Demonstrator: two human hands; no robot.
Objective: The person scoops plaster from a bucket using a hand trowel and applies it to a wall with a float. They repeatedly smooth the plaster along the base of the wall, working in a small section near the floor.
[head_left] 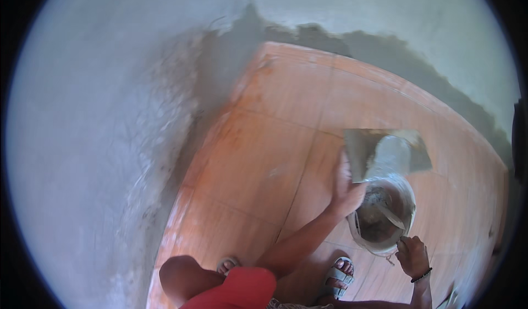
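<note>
A round bucket (411, 213) with grey mortar (374, 224) inside stands on the floor in front of me. My left hand (347, 192) grips the left edge of a flat square mortar board (357, 147) just beyond the bucket's far rim. A pale grey, smooth mass (391, 154) lies across the board; it looks like wet mortar. At the bucket's near right rim, my right hand (412, 255) is closed on what appears to be a trowel (390, 216), its slim blade reaching down into the bucket. The handle is hidden by my fingers.
Orange-brown tiles (264, 166) cover the floor. A grey plastered wall (93, 144) stands at left, with another wall (374, 6) across the far side. Darker patches of mortar (379, 50) run along the wall base. My sandalled foot (338, 276) is near the bucket.
</note>
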